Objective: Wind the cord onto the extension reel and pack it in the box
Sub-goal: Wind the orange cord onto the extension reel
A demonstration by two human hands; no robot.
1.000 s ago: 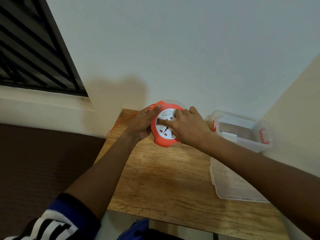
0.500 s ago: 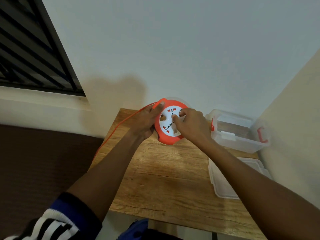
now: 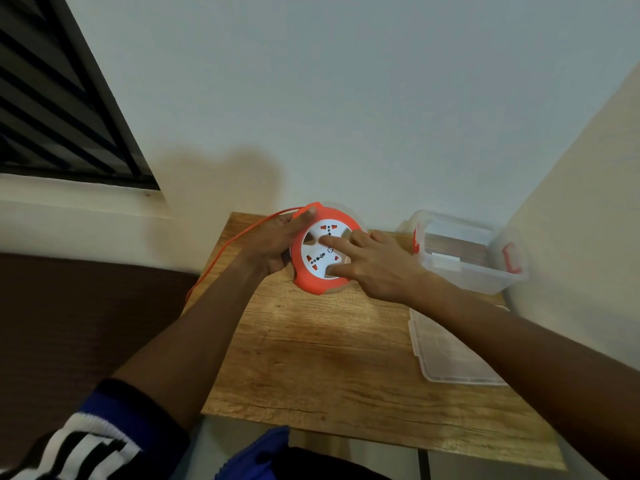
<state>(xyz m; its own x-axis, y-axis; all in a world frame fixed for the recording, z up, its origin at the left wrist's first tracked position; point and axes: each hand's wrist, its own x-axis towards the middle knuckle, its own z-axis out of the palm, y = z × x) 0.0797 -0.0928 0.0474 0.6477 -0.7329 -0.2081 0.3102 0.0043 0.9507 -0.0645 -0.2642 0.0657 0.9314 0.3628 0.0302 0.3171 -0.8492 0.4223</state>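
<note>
Currently: round orange-and-white plastic extension reel (image 3: 323, 250), steadied by gripping left hand (image 3: 273, 242); right hand (image 3: 372, 263) fingers spread, turning its face to wind the orange cord (image 3: 239, 235).

A wooden table (image 3: 311, 358) stands against a pale wall (image 3: 346, 98), beside a dark louvred window (image 3: 52, 98).

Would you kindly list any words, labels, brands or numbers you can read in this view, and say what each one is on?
No text can be read anywhere.
Extension reel: white face shows only sockets and small marks, too blurred to read.
Clear box: a pale label, blank or too blurred to tell.
Sleeve: stripes only.
</note>
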